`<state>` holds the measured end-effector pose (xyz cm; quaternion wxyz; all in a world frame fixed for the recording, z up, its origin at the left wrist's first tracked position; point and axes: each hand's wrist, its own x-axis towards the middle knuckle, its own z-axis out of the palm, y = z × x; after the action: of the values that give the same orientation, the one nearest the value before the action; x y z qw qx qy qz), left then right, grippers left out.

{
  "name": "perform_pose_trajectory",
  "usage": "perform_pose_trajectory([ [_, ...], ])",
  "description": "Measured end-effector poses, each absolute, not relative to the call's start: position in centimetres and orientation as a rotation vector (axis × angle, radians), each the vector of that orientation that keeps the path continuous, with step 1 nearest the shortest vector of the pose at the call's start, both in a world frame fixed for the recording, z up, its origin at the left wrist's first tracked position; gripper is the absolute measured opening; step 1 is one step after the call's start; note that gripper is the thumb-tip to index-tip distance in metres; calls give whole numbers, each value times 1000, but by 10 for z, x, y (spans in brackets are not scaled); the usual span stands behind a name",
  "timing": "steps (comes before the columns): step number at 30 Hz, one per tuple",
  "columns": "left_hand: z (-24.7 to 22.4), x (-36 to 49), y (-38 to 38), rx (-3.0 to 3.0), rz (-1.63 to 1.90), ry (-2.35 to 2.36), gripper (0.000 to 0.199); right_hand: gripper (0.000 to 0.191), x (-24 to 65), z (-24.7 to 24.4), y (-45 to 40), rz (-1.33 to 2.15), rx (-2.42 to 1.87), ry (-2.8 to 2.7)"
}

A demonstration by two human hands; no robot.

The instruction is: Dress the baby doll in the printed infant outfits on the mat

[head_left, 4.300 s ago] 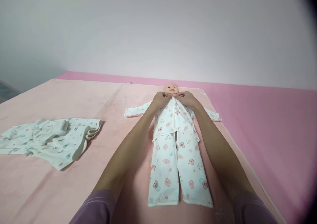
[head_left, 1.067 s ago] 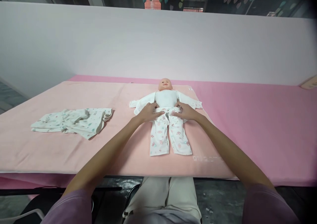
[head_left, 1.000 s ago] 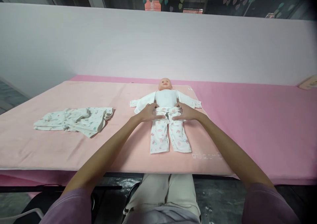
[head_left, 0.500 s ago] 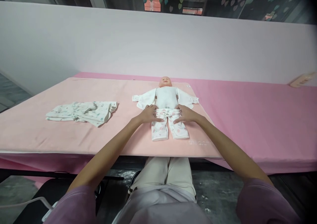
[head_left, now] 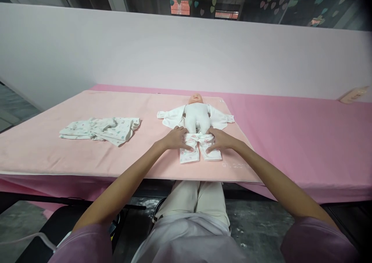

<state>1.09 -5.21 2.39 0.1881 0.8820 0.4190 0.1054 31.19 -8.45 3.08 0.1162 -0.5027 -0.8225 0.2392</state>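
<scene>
A baby doll [head_left: 197, 115] lies on its back, head away from me, its white soft body showing down to the upper legs. A white top [head_left: 173, 116] is spread open under it, sleeves out to both sides. Printed baby pants [head_left: 189, 155] cover its lower legs, with the waistband bunched around them. My left hand [head_left: 175, 139] grips the left side of the waistband, thumb on the front and fingers curled at the edge. On the opposite side, my right hand [head_left: 222, 139] grips the waistband the same way.
Folded printed baby clothes [head_left: 100, 130] lie to the left on the peach mat [head_left: 151, 154]. Pink cloth [head_left: 293, 139] covers the table to the right. A beige bottle [head_left: 353, 95] lies near the wall at far right. The table's front edge is close to my legs.
Both hands have drawn the pants' waistband toward me, from the doll's hips down its legs. More of the white legs now shows, and the pants are more bunched.
</scene>
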Motion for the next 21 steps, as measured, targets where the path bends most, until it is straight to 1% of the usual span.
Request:
perform_pose_trajectory([
  [2,23,9,-62,2543,323,1131,69,65,311,31,-93,674,-1443,-2433],
  [3,23,8,-68,2561,336,1115,67,66,312,30,-98,665,-1437,-2442],
  [6,22,3,-88,2550,339,1111,75,85,319,30,-113,675,-1423,-2476],
  [7,22,2,-93,2542,329,1118,78,90,321,30,-117,673,-1416,-2483],
  [8,21,1,-96,2546,322,1127,80,90,322,30,-120,664,-1413,-2485],
  [9,20,1,-99,2566,321,1132,78,86,323,30,-123,651,-1417,-2490],
  [13,11,4,-108,2712,371,1087,57,51,321,26,-131,559,-1445,-2534],
  [17,-1,5,-122,2812,514,1020,39,27,316,11,-152,312,-1256,-2534],
  [19,-4,5,-132,2839,574,1008,29,22,313,3,-167,157,-1205,-2510],
  [21,-2,4,-141,2843,624,1005,26,25,309,-1,-181,38,-1246,-2448],
])
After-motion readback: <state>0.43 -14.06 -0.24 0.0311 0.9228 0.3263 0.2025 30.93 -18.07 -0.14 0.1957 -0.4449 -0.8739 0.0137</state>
